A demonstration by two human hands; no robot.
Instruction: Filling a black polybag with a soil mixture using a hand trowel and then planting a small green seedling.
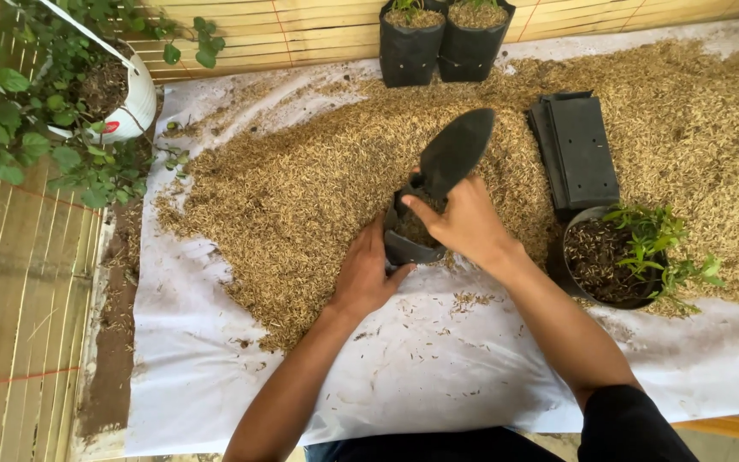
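My left hand grips the near side of a small black grow bag that stands partly filled on the edge of a heap of rice husk. My right hand holds a black trowel by its handle, blade tilted up and away above the bag's mouth. The bag's inside is mostly hidden behind both hands.
A stack of flat black grow bags lies to the right. A black pot with green seedlings sits near my right forearm. Two filled black bags stand at the back. A white pot with a leafy plant is far left. A white sheet covers the bamboo floor.
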